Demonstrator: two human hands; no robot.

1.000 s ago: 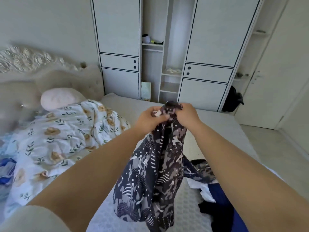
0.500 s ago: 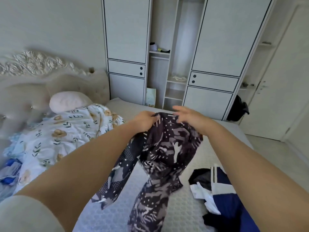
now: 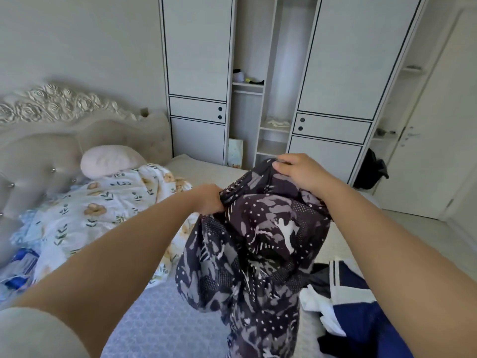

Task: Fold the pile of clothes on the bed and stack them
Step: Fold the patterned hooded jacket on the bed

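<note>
I hold the patterned garment (image 3: 258, 249) up over the bed (image 3: 160, 321). My left hand (image 3: 209, 200) grips its dotted edge, my right hand (image 3: 302, 171) clutches the top farther off. The clothes pile (image 3: 356, 306) lies near right on the bed.

a bare strip of mattress (image 3: 160, 319) lies open below the arms, with room to pass between the flowered quilt (image 3: 98, 215) on the left and the pile of clothes (image 3: 356, 313) on the right. the patterned garment (image 3: 258, 254) hangs over the middle of that strip and blocks the way across it. the far part of the bed is bare up to the wardrobe (image 3: 198, 73). the pillow (image 3: 111, 161) and headboard (image 3: 38, 140) close off the left.
</note>
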